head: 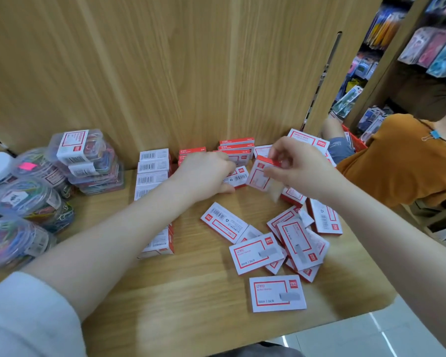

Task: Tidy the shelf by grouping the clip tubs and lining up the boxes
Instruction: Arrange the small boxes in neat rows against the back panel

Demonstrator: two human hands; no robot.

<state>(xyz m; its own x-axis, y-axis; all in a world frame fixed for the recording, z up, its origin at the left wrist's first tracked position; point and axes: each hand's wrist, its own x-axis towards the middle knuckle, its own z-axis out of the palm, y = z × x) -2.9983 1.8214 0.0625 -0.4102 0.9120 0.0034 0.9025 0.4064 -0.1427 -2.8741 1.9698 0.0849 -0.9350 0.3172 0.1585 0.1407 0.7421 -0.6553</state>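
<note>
Wooden shelf (165, 292), shop aisle behind: clip tubs (34, 199) grouped at left edge, one row of boxes (152, 173) lined. Loose boxes (276, 243) remain scattered near front right. Left hand (204, 173) rests on a back box, grip unclear; right hand (294, 166) pinches a tilted box (259, 176).

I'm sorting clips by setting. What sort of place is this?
Most likely a stationery shop: many identical staple boxes on a wooden shelf, tubs of coloured paper clips at the left, and packaged goods hanging on racks behind.
</note>
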